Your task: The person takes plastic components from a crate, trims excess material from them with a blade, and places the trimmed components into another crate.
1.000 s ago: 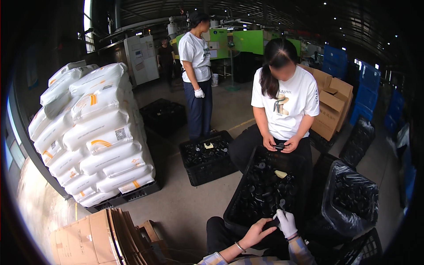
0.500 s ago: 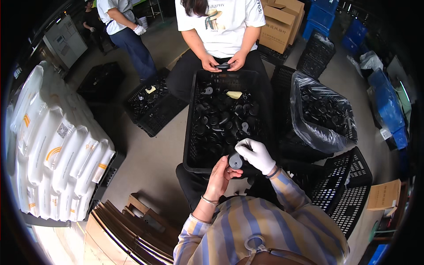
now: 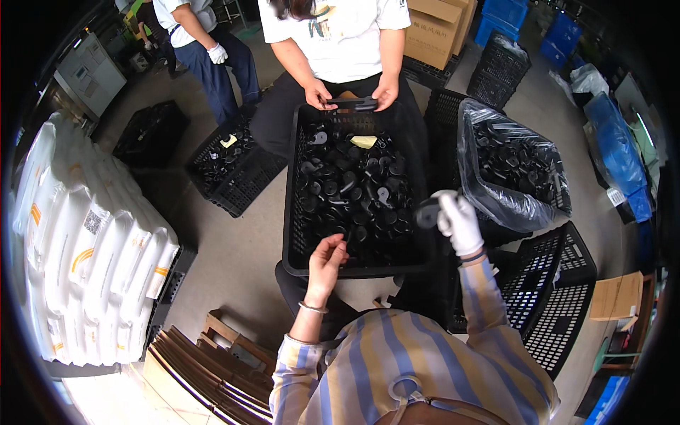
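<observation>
A black plastic crate (image 3: 294,219) full of small black round parts (image 3: 358,188) sits in front of me. My bare left hand (image 3: 327,258) reaches over the crate's near rim, its fingers curled on a black part at the edge of the pile. My right hand (image 3: 459,222), in a white glove, is raised over the crate's right rim and holds a black part (image 3: 427,211). Across the crate a seated person in a white shirt holds a black piece (image 3: 350,103) in both hands.
Right of the crate stands a crate lined with a clear bag (image 3: 513,170) holding more black parts, and an empty black crate (image 3: 559,297) nearer me. A stack of white sacks (image 3: 85,241) rises at left, with flat cardboard (image 3: 205,368) below. Another person (image 3: 205,49) stands at back left.
The view has tilted further down. My hands have parted: the gloved right hand moved right with a part, and the left hand dropped to the crate's near edge.
</observation>
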Motion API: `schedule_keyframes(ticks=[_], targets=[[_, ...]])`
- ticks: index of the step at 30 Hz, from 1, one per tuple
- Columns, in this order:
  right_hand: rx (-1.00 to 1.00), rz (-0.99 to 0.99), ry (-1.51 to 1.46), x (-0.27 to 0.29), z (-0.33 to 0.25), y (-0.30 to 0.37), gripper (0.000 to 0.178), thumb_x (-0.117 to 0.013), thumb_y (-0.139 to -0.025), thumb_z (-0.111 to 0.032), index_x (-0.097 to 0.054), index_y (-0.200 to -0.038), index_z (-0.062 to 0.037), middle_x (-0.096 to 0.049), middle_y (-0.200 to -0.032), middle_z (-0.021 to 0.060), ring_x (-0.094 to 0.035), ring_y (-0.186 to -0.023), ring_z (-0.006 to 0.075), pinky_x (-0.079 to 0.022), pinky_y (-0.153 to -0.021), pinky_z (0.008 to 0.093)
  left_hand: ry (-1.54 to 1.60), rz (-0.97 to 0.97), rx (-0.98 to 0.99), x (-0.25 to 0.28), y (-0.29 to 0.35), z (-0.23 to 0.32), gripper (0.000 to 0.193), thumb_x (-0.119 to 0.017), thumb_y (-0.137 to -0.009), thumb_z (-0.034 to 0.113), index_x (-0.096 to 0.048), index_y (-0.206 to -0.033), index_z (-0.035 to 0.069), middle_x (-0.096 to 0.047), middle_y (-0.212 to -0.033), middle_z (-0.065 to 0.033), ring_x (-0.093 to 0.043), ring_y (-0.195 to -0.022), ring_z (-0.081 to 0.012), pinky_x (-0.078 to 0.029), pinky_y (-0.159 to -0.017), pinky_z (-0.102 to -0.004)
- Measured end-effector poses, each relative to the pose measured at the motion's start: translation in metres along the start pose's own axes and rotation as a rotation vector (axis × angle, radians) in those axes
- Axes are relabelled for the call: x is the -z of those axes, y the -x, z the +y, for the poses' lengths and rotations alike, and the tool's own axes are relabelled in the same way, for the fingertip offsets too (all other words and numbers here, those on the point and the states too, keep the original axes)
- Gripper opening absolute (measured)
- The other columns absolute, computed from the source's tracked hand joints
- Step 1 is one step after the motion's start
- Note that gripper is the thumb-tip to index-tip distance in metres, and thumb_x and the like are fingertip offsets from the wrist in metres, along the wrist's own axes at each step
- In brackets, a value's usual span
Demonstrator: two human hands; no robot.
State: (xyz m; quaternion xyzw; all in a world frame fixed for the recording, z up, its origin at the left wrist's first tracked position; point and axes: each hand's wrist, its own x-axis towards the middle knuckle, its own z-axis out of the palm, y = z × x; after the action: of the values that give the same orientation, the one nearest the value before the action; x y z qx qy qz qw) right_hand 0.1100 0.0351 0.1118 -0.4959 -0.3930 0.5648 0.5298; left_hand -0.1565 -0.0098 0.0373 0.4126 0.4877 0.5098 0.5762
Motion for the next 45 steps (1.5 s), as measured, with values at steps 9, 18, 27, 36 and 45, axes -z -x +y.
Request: schedule_keyframes(ticks=[9,18,27,36,45], targets=[[0.106,0.420,-0.517,0.139,-0.003,0.010,0.043,-0.052,-0.083,-0.039,-0.054,-0.105,-0.0026,-0.057,-0.073,0.0007,-0.045,-0.052,0.0042,-0.026,-0.037,0.0144,-1.314,-0.560,-0.254,-0.008,-0.080,-0.046,0.037,-0.056,-0.065,0.004,-0.057,-0.102,0.011,-0.053,-0.101,-0.0107,-0.054,-0.092,-0.0299,-0.046,-0.077,-0.0362],[-0.305,0.274,-0.444,0.087,0.083,0.050,0.035,-0.053,-0.083,-0.037,-0.055,-0.101,-0.0074,-0.052,-0.071,-0.0004,-0.044,-0.053,0.0047,-0.029,-0.039,0.0148,-1.813,-0.938,-0.029,-0.025,-0.106,-0.099,0.029,-0.052,-0.077,0.016,-0.057,-0.105,0.021,-0.049,-0.109,-0.0129,-0.054,-0.097,-0.0315,-0.046,-0.077,-0.0398],[-0.253,-0.178,0.138,-0.014,0.050,0.030,0.031,-0.048,-0.087,-0.026,-0.049,-0.109,-0.0047,-0.057,-0.077,0.0007,-0.050,-0.052,0.0024,-0.032,-0.040,0.0130,-0.865,-0.279,-0.506,-0.049,-0.046,0.026,0.046,-0.067,-0.061,0.003,-0.054,-0.105,0.010,-0.045,-0.091,-0.0099,-0.053,-0.076,-0.0248,-0.046,-0.066,-0.0314],[-0.057,-0.318,0.134,-0.047,0.026,0.032,0.030,-0.055,-0.083,-0.019,-0.053,-0.107,0.0000,-0.055,-0.073,-0.0017,-0.046,-0.052,0.0018,-0.038,-0.048,0.0165,-0.007,-0.117,-0.327,-0.050,-0.004,0.022,0.033,-0.067,-0.067,-0.005,-0.052,-0.095,0.004,-0.043,-0.102,-0.0030,-0.046,-0.080,-0.0088,-0.042,-0.071,-0.0220],[-0.048,-0.335,0.192,-0.047,0.020,0.036,0.028,-0.055,-0.083,-0.020,-0.055,-0.104,-0.0014,-0.056,-0.073,-0.0013,-0.046,-0.051,0.0019,-0.037,-0.045,0.0165,0.273,-0.193,-0.074,-0.054,0.006,0.030,0.016,-0.066,-0.069,-0.005,-0.063,-0.083,0.002,-0.046,-0.100,-0.0007,-0.048,-0.087,-0.0077,-0.040,-0.077,-0.0192]])
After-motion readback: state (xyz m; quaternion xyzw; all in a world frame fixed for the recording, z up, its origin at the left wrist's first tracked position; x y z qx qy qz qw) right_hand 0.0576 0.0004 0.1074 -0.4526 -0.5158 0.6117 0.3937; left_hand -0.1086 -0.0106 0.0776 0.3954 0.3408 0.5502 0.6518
